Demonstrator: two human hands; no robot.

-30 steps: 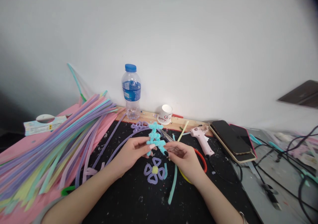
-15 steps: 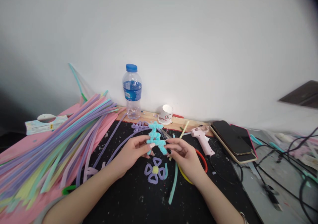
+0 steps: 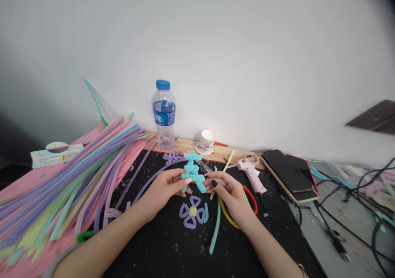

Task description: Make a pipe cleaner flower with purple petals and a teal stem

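A turquoise fuzzy pipe cleaner shape point(image 3: 192, 170), bent into several loops, is held up over the black mat. My left hand point(image 3: 171, 183) pinches its lower left side between thumb and fingers. At its lower right end, the closed fingertips of my right hand point(image 3: 225, 187) meet it, the black-nailed thumb bent against the fingers. Just below lies a purple pipe cleaner flower point(image 3: 193, 212) with a yellow centre. Beside that flower are a short teal piece point(image 3: 206, 213) and a longer teal stem point(image 3: 215, 230). Pointed metal blades point(image 3: 205, 166) show behind the turquoise shape.
Pastel pipe cleaners point(image 3: 77, 179) are heaped at the left. Along the wall stand a water bottle point(image 3: 164, 113) and a paper cup point(image 3: 205, 142). A pink glue gun point(image 3: 252, 175), phones point(image 3: 288, 171) and tangled black cables point(image 3: 336, 206) lie to the right.
My right thumb has drawn back slightly from the end of the turquoise shape, showing its black nail more fully. My left hand stays almost still.
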